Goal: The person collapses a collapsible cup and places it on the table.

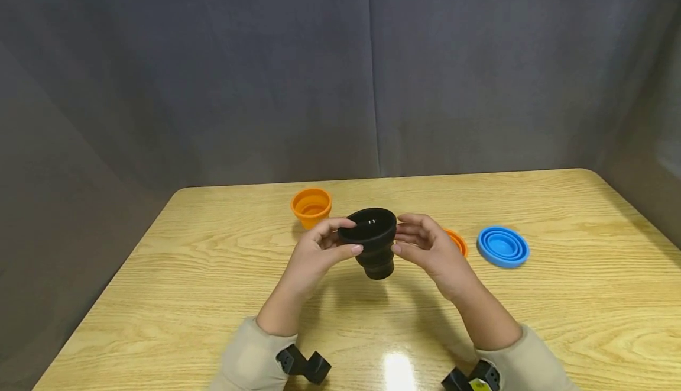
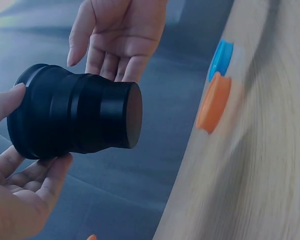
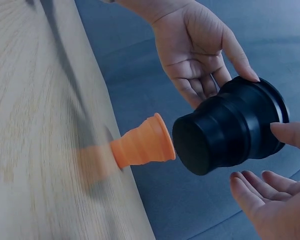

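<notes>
A black collapsible cup [image 1: 376,252] stands extended and slightly tilted, held above the table with its mouth up. My left hand [image 1: 314,255] grips it near the rim, thumb on the near side and fingers round the far side. Beside the cup's other side is my right hand [image 1: 433,255], its thumb tip at the cup wall. In the right wrist view, the right hand's fingers [image 3: 255,192] are loosely extended and apart from the cup. The cup's flat base [image 2: 134,115] shows in the left wrist view.
An orange extended cup [image 1: 311,204] stands on the wooden table [image 1: 213,272] behind the left hand. To the right lie a flattened blue collapsible cup [image 1: 502,247] and a flat orange one [image 1: 459,243], partly hidden by the right hand. Grey curtains [image 1: 266,83] surround the table.
</notes>
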Motion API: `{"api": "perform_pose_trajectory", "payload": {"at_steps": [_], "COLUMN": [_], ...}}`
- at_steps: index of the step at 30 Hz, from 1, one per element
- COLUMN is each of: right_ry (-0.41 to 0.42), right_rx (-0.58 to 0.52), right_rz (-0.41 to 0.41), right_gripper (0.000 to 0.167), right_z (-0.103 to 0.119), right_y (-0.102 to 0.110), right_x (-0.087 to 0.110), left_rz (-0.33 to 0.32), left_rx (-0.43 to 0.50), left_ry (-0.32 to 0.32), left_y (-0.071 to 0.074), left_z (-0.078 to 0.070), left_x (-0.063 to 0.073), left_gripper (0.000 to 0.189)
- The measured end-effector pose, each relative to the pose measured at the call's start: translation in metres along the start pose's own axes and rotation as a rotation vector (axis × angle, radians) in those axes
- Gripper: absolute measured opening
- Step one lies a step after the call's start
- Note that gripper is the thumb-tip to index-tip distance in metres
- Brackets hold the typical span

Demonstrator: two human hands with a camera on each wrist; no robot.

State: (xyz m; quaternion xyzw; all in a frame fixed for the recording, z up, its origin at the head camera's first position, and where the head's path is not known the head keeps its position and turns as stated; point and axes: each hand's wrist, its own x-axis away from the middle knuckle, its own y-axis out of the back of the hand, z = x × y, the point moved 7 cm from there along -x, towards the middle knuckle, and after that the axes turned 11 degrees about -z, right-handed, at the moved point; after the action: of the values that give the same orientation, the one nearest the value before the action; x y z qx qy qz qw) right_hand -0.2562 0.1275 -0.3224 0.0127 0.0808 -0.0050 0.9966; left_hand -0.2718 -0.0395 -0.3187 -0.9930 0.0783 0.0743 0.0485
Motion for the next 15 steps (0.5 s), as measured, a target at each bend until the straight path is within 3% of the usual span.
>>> {"api": "perform_pose_trajectory", "payload": {"at_steps": [9, 15], "right_ry": [0.073, 0.123], "right_rx": [-0.038, -0.013], "right_rz": [0.004, 0.031], "right_gripper": [0.053, 0.051], "right_z": [0.01, 0.016], "right_y": [0.007, 0.01], "right_x": [0.001, 0.001], "left_rz": [0.018, 0.062], "left_rx": [-0.011, -0.021], "left_ry": [0.032, 0.029], "left_y": [-0.01, -0.016], "left_z": [-0.004, -0.007], "left_x": [-0.003, -0.006], "left_gripper": [0.036, 0.032]}}
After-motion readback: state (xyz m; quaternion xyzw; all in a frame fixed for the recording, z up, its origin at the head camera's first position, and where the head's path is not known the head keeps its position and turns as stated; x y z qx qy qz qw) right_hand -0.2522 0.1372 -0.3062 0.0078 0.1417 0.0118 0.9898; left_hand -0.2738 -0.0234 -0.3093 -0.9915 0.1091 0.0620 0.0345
